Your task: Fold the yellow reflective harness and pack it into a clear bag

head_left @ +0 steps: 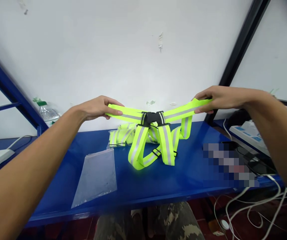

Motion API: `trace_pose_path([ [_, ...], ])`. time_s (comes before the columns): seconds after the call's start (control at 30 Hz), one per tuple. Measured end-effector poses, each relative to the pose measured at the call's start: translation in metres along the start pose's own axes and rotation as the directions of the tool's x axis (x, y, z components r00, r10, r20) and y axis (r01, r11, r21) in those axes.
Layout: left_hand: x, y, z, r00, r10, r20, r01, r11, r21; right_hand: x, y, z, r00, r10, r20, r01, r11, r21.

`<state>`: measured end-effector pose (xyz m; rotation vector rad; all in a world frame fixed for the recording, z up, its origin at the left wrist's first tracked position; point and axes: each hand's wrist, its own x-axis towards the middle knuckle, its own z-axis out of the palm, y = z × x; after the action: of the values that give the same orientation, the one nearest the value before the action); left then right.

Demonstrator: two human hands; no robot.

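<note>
One neon yellow-green reflective harness (167,145) spans the space between your left hand (101,108) and your right hand (214,100), its belt held up above the blue table (183,176) while its lower straps hang down toward the tabletop. Your left thumb and fingers pinch one side of the belt in a narrow grip; your right thumb and fingers pinch the other side just as narrowly, and there the band looks slightly folded at its upper edge.

Along the middle of each strap you can see a silver-grey stripe, bordered by bright yellow-green on either side. A black buckle (153,118) sits at the centre of the belt, fastened, with black-and-white bands flanking it. The belt dips a little toward this buckle from both your hands. Below it, two straps drop down side by side: the one toward your left curls round in a loop, the one toward your right falls nearly straight. Small black sliders (156,153) show on the straps low down, and another length of strap hangs farther to your right, beneath the belt.

Behind the harness lies a bundle of similar straps (120,136), apparently in clear plastic. Nearer you, left of the hanging loop, a transparent zip bag (97,176) lies flat on the table, with a reddish line along its top edge.
</note>
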<state>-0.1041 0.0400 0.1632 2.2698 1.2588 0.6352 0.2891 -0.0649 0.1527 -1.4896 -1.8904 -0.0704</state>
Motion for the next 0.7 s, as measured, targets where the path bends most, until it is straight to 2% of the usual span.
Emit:
trace_pose_path([
  [0.03, 0.007, 0.002, -0.001, 0.997, -0.005, -0.082, 0.010, 0.998, 0.055, 0.004, -0.004, -0.002, 1.000, -0.003, -0.027, 0.003, 1.000, -0.026],
  [0.07, 0.013, 0.007, -0.004, 0.974, 0.004, -0.227, 0.022, 0.993, 0.116, 0.010, -0.008, -0.005, 0.999, -0.010, -0.053, 0.007, 0.999, -0.052],
  [0.13, 0.020, 0.024, -0.015, 0.874, 0.136, -0.467, -0.011, 0.965, 0.262, 0.027, -0.016, -0.014, 0.992, -0.035, -0.123, 0.023, 0.994, -0.103],
  [0.17, 0.020, 0.035, -0.022, 0.782, 0.226, -0.581, -0.025, 0.943, 0.333, 0.037, -0.020, -0.020, 0.983, -0.054, -0.177, 0.031, 0.991, -0.131],
  [0.2, 0.018, 0.045, -0.029, 0.672, 0.327, -0.664, -0.042, 0.912, 0.407, 0.045, -0.024, -0.024, 0.964, -0.079, -0.255, 0.037, 0.985, -0.169],
  [0.23, 0.013, 0.054, -0.034, 0.539, 0.428, -0.726, -0.065, 0.880, 0.470, 0.053, -0.028, -0.028, 0.935, -0.114, -0.337, 0.041, 0.975, -0.218],
  [0.27, 0.008, 0.060, -0.036, 0.455, 0.490, -0.744, -0.085, 0.855, 0.511, 0.057, -0.031, -0.029, 0.898, -0.155, -0.412, 0.042, 0.962, -0.271],
  [0.3, 0.001, 0.063, -0.035, 0.424, 0.521, -0.741, -0.099, 0.840, 0.534, 0.058, -0.032, -0.028, 0.867, -0.195, -0.459, 0.044, 0.947, -0.319],
  [0.33, -0.006, 0.061, -0.029, 0.434, 0.528, -0.730, -0.104, 0.834, 0.541, 0.055, -0.032, -0.022, 0.852, -0.229, -0.471, 0.052, 0.932, -0.359],
  [0.37, -0.013, 0.055, -0.018, 0.465, 0.518, -0.718, -0.097, 0.836, 0.540, 0.048, -0.029, -0.013, 0.853, -0.246, -0.460, 0.062, 0.923, -0.379],
  [0.43, -0.030, 0.030, 0.015, 0.547, 0.493, -0.677, -0.068, 0.832, 0.550, 0.024, -0.018, 0.015, 0.919, -0.225, -0.324, 0.098, 0.926, -0.366],
  [0.5, -0.049, -0.004, 0.056, 0.671, 0.459, -0.583, -0.101, 0.835, 0.541, -0.011, 0.000, 0.052, 0.974, -0.159, -0.161, 0.099, 0.939, -0.331],
  [0.53, -0.060, -0.021, 0.076, 0.738, 0.444, -0.508, -0.131, 0.833, 0.538, -0.030, 0.010, 0.069, 0.991, -0.131, -0.040, 0.112, 0.943, -0.313],
  [0.63, -0.096, -0.062, 0.126, 0.883, 0.359, -0.301, -0.156, 0.832, 0.533, -0.082, 0.036, 0.108, 0.968, -0.089, 0.233, 0.151, 0.953, -0.264],
  [0.7, -0.116, -0.073, 0.144, 0.941, 0.269, -0.207, -0.107, 0.814, 0.571, -0.107, 0.047, 0.119, 0.940, -0.042, 0.340, 0.135, 0.958, -0.255],
])
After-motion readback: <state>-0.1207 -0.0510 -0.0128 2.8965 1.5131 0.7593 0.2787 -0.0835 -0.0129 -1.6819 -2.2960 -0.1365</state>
